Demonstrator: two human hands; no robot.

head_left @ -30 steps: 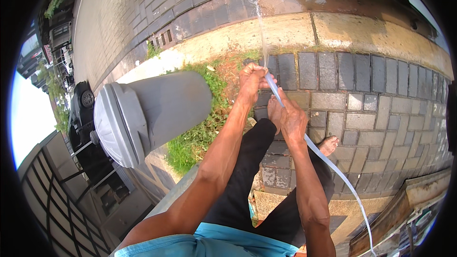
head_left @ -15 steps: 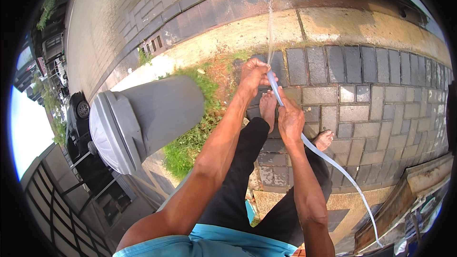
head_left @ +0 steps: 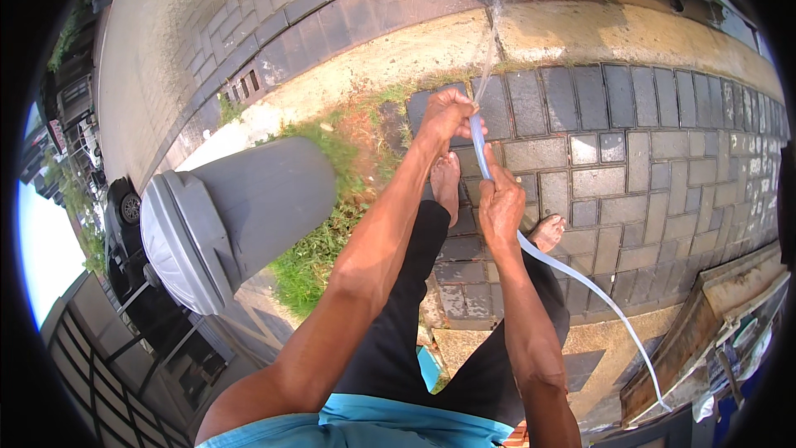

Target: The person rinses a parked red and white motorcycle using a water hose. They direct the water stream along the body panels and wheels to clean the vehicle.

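A pale bluish hose (head_left: 590, 282) runs from the lower right up to both hands. My left hand (head_left: 448, 119) is closed around its outlet end, with the thumb at the opening. Farther back along the hose, my right hand (head_left: 501, 209) grips it from the side, the index finger stretched along it. A thin jet of water (head_left: 487, 66) leaves the end and lands beyond the kerb (head_left: 572, 31). Below the hands my bare feet stand on wet grey paving bricks (head_left: 599, 184).
To the left stands a big grey lidded bin (head_left: 269, 199) on a grass strip (head_left: 311, 270). A drain grate (head_left: 247, 85) lies by the kerb. At lower right is a wooden-edged container (head_left: 705, 340) with assorted items. A dark car (head_left: 120, 224) and a barred gate (head_left: 99, 357) are farther left.
The water jet now lands farther right along the kerb. Both hands keep their hold on the hose. The bin and surroundings have shifted slightly left in the view.
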